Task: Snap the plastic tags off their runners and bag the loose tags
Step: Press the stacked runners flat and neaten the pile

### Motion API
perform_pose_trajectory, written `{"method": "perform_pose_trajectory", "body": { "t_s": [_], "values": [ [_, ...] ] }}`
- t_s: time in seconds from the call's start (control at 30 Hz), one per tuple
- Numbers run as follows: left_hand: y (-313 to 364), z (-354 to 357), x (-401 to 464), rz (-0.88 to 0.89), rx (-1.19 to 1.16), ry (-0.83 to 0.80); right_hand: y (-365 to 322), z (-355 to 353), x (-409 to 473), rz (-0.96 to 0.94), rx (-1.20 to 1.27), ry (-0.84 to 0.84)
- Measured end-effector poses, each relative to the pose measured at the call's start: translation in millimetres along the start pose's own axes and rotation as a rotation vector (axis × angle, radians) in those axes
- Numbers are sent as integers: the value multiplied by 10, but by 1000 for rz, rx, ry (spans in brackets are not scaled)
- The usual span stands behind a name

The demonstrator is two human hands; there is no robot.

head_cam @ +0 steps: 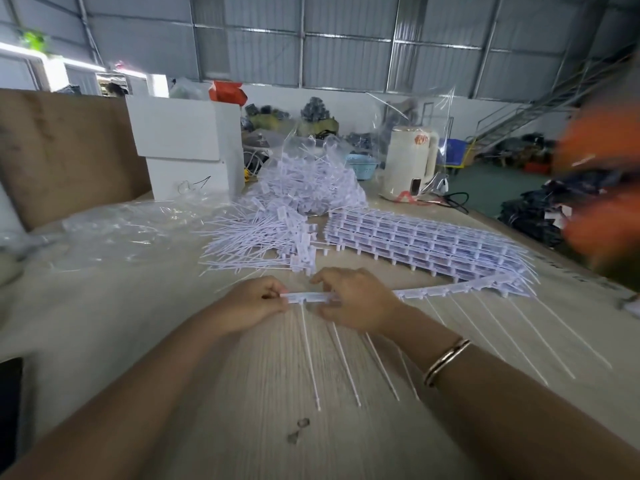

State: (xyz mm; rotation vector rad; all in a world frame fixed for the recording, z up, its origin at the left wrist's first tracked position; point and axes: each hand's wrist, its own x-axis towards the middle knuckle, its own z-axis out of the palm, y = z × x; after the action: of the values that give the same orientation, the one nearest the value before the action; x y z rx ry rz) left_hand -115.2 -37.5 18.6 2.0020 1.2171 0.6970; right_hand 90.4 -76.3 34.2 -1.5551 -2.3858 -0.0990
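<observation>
- A runner strip (349, 296) of white plastic tags is pinched at its end by both hands, low over the wooden table (242, 393).
- The end tag is gripped by the left hand (255, 305), fingers curled round it.
- The strip just beside that is grasped by the right hand (349, 299), thumb and fingers closed on it; a bangle (446, 362) is worn on that wrist.
- From the grip, the rest of the strip runs off to the right; thin tails hang toward the person.
- Just beyond the grip, a pile of loose tags (263, 233) is seen.
- Beyond and right of the grip, stacked runners (426, 244) are laid flat.
- Farther beyond the pile, a clear bag (311, 178) filled with tags is stood.
- Far left of the grip, empty clear bags (114, 226) are spread.
</observation>
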Motion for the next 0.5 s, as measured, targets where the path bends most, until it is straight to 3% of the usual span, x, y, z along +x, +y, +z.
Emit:
{"method": "perform_pose_trajectory", "body": {
  "t_s": [0.2,0.37,0.5],
  "values": [
    [-38,106,-4,73,-51,77,-77,184,6,6,205,179],
    [-56,112,-31,153,-26,107,-35,250,-1,-24,285,182],
    [2,111,-59,175,-204,118,-58,255,42,59,513,188]
  ]
}}
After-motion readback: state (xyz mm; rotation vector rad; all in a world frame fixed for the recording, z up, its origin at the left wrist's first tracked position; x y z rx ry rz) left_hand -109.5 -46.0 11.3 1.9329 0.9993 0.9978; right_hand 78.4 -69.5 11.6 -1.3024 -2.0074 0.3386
